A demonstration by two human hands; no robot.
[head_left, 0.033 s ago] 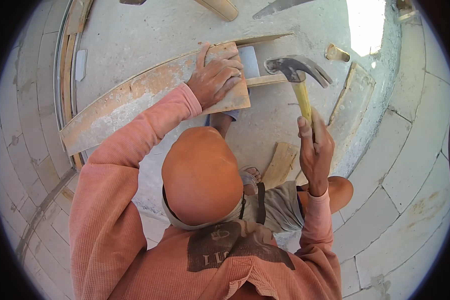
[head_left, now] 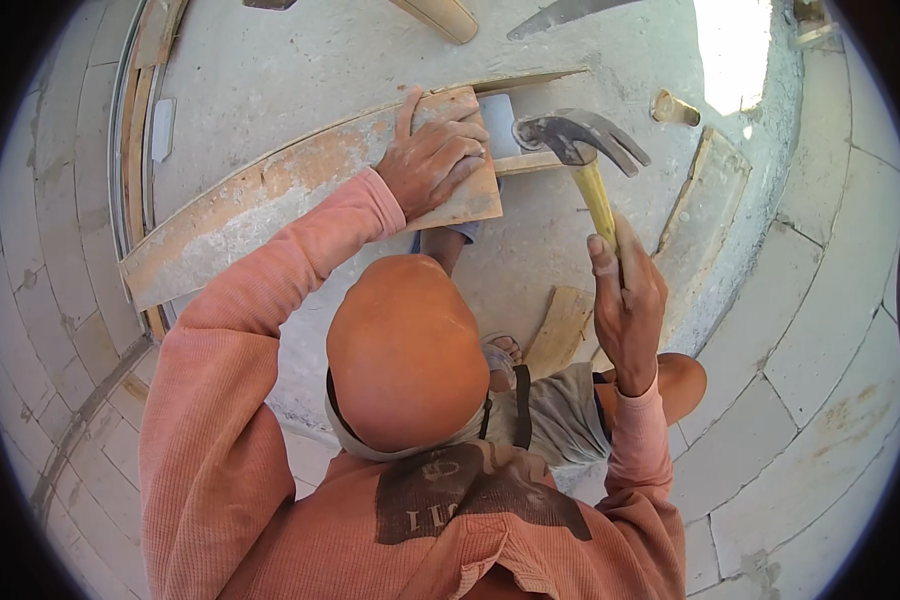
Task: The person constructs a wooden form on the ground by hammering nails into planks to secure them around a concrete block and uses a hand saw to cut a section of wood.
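My left hand [head_left: 434, 165] lies over the right end of a long wooden board [head_left: 300, 205]. Its fingers curl onto the board near the end, which has a squared piece [head_left: 457, 207] with a straight cut edge; anything pinched under the fingertips is hidden. In my right hand [head_left: 631, 310] is a claw hammer [head_left: 592, 185] with a yellow handle and dark metal head. The hammer is raised to the right of the board's end, its striking face toward my left hand. Below it, a thin wooden strip [head_left: 530, 162] sticks out beside a pale blue-grey flat piece [head_left: 497, 125].
A handsaw blade [head_left: 560, 15] and a cylindrical wooden piece [head_left: 440, 18] lie at the far side. A short tube [head_left: 675, 108] and a dusty plank [head_left: 708, 190] are on the right. Pale block walls [head_left: 800, 330] curve around both sides. A wood offcut [head_left: 560, 330] lies by my foot.
The hammer head has swung slightly left toward the board's end, with my right hand following a little. My left hand and the board have barely shifted.
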